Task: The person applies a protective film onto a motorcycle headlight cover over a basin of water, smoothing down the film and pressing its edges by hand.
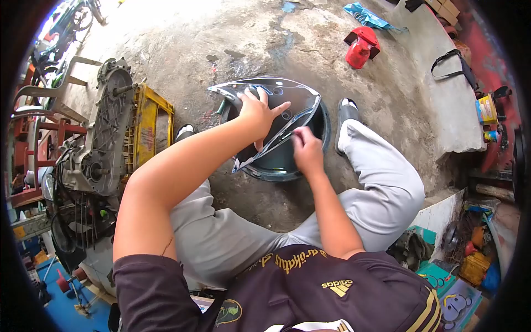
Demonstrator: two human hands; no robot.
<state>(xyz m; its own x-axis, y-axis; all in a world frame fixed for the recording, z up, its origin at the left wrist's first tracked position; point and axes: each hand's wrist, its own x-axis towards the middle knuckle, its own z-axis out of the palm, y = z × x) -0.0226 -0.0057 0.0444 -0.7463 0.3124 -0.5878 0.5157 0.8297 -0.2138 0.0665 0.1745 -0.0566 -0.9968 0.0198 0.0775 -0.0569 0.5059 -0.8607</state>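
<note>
Dark glossy panel (pixel 276 126) lies directly under the spread fingers of the left hand (pixel 256 115), tilted across the round basin (pixel 276 176). These left fingers are stretched apart and do not close around anything; they rest flat on the panel, I judge in order to keep it from sliding on the rim. The right hand (pixel 307 149) is just beside the panel's pale edge, with its fingers curled in. They are blurred, so I cannot tell whether they grasp something or only touch this edge. Below the fingers of both hands, the basin opens toward the person; it seems to serve as a support, so that the panel stays within easy reach.

Farther out from the fingers, a sandalled foot (pixel 348 105) is on each side of the basin, probably to leave room for it between the knees. To the left of the left fingers stands a yellow crate (pixel 142 122), and beyond it a grey metal casing (pixel 108 130). Well beyond the right fingers, on the floor, are a red plastic part (pixel 362 48) and a crumpled blue bag (pixel 369 16).
</note>
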